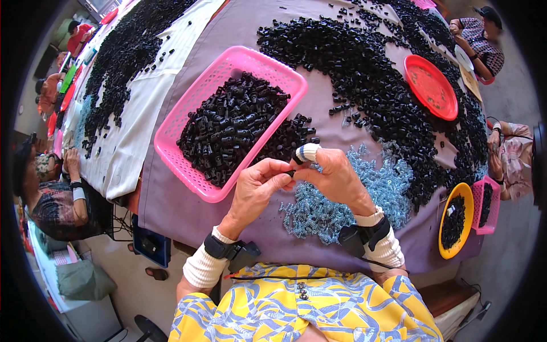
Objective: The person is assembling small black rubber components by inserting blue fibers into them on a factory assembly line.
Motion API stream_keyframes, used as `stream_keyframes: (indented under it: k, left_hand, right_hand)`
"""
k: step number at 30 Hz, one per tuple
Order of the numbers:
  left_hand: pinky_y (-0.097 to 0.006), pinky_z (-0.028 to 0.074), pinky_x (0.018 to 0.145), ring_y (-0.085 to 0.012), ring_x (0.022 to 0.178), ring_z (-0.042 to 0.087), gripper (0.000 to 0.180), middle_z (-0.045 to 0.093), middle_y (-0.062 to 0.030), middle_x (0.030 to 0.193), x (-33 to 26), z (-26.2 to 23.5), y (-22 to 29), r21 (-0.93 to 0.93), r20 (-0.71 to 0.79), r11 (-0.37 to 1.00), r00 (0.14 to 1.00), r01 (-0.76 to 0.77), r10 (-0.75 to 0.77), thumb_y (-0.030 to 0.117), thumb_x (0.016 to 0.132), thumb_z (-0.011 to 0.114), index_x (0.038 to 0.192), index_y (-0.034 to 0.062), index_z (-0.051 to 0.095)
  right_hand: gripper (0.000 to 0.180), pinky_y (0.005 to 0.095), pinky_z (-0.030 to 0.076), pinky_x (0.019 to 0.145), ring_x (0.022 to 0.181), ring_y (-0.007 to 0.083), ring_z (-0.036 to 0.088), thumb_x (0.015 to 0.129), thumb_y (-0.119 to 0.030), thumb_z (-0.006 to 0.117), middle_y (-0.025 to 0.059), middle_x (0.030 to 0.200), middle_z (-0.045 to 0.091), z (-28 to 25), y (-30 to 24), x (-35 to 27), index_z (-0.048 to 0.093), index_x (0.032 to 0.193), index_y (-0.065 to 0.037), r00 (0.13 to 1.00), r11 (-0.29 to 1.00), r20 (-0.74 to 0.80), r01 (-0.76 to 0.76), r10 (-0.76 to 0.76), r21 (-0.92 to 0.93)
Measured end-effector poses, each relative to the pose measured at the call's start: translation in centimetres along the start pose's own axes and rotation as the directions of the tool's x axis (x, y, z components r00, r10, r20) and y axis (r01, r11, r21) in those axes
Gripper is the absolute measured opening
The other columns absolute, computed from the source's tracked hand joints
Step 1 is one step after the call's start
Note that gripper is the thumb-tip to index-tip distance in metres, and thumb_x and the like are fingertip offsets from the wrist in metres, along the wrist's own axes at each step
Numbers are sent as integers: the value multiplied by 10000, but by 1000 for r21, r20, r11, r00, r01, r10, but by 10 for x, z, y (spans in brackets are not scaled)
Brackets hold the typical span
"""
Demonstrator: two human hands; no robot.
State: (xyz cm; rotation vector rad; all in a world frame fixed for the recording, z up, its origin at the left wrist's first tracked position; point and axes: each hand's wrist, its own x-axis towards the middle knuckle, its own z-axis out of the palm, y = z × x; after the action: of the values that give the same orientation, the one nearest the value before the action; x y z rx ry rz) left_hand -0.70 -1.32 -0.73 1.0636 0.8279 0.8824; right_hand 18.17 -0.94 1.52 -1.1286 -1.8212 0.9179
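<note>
both hands, left hand [259, 185] and right hand [333, 179], together, pinching one small black piece [290, 172] beside the pink basket [188, 165].

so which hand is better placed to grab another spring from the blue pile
Right, probably. The right hand sits directly over the blue spring pile, while the left hand is nearer the pink basket. Both pinch one small black part.
</note>
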Motion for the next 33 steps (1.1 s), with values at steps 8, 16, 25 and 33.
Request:
stream_keyframes:
  k: [8,16,25,33]
  left_hand:
    - [-225,522,757,-78,842,620,215,668,-46,942,-4,3,0,146,48,989,999,-10,3,-17,863,608,1076,-26,626]
    - [-231,523,705,-82,796,627,214,674,-52,901,1,9,5,291,20,946,989,-145,146,-41,857,586,1066,-25,629]
    - [-235,520,725,-104,808,641,180,675,-61,894,1,9,1,200,25,973,993,-114,111,-26,877,574,1049,-17,627]
    - [-265,540,720,-138,780,656,157,682,-108,906,9,-13,38,-50,-182,969,956,-241,228,9,893,585,1045,-13,616]
  right_hand:
    - [191,308,508,615,681,209,672,733,-41,700,115,730,663,-4,6,-6,580,877,-3,992,989,81,-101,92,105]
    - [210,286,521,652,728,164,684,752,-28,684,109,764,697,-5,-2,-3,585,933,14,987,958,45,-162,156,235]
    - [254,269,509,640,677,114,642,771,-60,687,88,729,690,-8,4,1,584,990,15,972,952,107,-226,208,208]
    - [258,256,482,700,788,111,607,818,-152,694,66,875,660,-33,19,10,613,1011,0,946,928,-119,-263,302,266]
